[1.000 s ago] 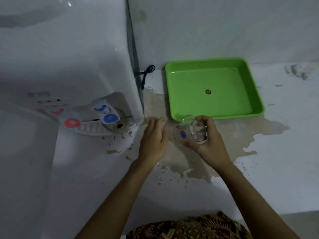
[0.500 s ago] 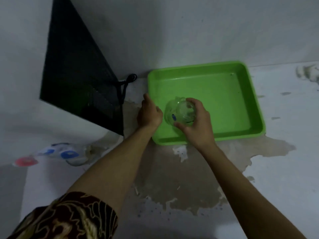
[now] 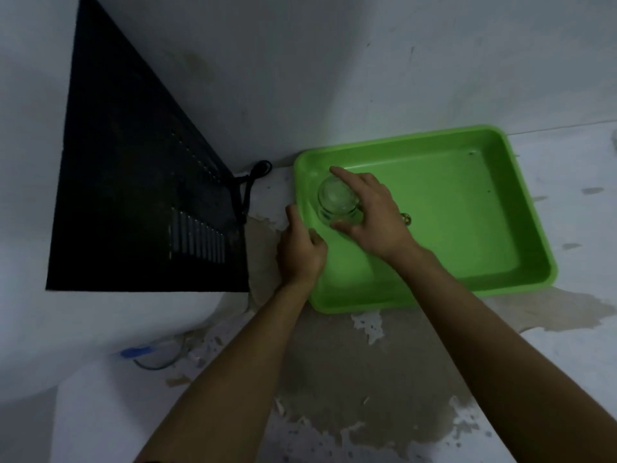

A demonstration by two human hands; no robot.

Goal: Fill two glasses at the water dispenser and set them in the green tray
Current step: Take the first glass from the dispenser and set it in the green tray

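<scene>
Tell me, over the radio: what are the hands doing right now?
Right hand grips the glass inside the green tray, near its left end. Left hand rests at the tray's left rim, holding nothing. Nothing in the way.

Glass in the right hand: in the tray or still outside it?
In. The glass stands upright at the green tray's near-left corner, right hand wrapped around it. Whether it has touched the floor: cannot tell.

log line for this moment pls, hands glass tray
right hand: grips glass over tray's near-left corner | left hand: on green tray left rim, holds nothing | second glass: not in view
</scene>
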